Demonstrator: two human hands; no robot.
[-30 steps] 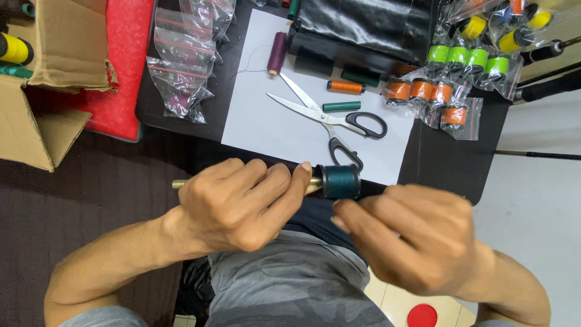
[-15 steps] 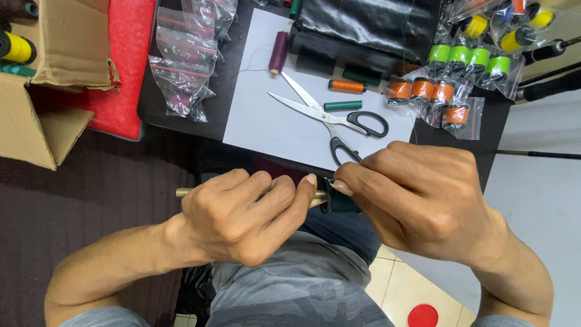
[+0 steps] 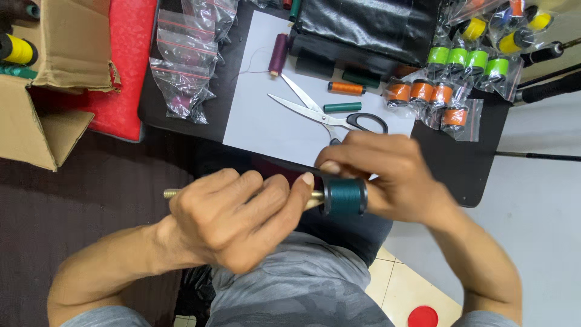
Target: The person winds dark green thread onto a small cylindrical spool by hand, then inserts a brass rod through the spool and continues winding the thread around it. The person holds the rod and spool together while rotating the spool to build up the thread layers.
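Observation:
My left hand [image 3: 233, 221] is closed around a brass-coloured rod [image 3: 172, 194], whose threaded end sticks out to the left of my fist. A dark teal thread spool [image 3: 345, 196] sits on the rod's right end. My right hand [image 3: 387, 175] wraps over the spool from above and from the right, fingers on its far side. Both hands are held over my lap, just in front of the black table [image 3: 460, 163].
On the white sheet [image 3: 266, 121] lie scissors [image 3: 327, 112], a purple spool [image 3: 278, 54], an orange spool [image 3: 347, 88] and a green spool [image 3: 342, 107]. Bagged spools [image 3: 423, 94] sit at right, empty bags [image 3: 181, 79] at left, beside a cardboard box [image 3: 42, 121].
My right hand has shifted to the right and uncovered the teal spool, which was hidden under my fingers half a second ago. The left hand stays gripped on the rod.

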